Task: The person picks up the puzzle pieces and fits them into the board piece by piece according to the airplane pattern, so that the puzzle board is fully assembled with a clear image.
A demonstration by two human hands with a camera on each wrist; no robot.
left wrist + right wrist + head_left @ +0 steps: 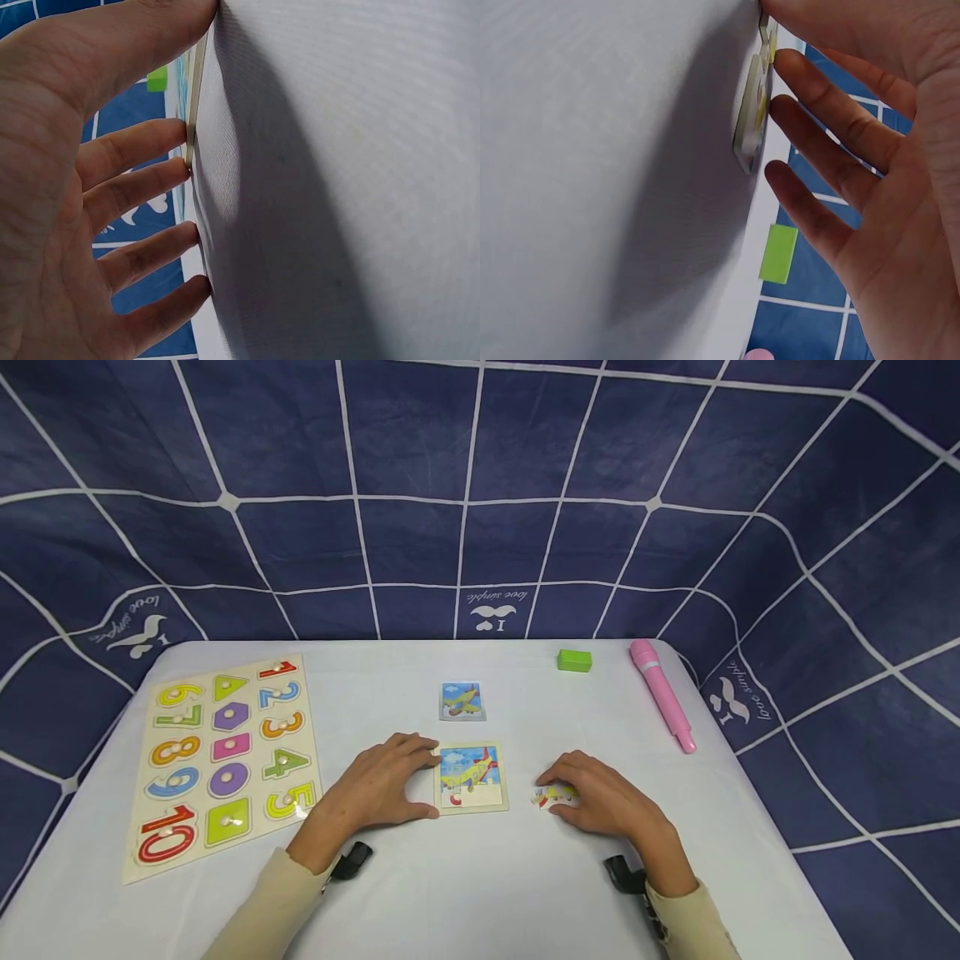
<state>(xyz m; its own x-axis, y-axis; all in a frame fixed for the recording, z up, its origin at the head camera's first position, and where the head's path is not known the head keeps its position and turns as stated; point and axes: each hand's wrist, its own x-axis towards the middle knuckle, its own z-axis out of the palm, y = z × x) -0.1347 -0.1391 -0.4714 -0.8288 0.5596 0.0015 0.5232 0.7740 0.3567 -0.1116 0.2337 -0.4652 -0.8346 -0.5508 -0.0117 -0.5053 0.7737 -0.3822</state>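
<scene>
A small square puzzle board (492, 805) lies flat in the middle, its pale frame partly filled with yellow airplane pieces. A bare patch shows at its lower right. My left hand (382, 785) rests at its left side, thumb and fingertips touching the edge. In the left wrist view the fingers (142, 150) are spread and fairly straight. To the right of the board, my right hand (603, 797) bends over several loose puzzle pieces (553, 795), one pinched between thumb and index finger. The right wrist view shows another piece (748, 120) under the fingertips, partly hidden.
An airplane picture card (462, 702) lies behind the board. On the left is a number and shape board (247, 752) with knobbed pieces. A green block (574, 661) and a pink toy microphone (663, 695) lie at the back right. Dark blue cloth (412, 543) hangs behind the white table.
</scene>
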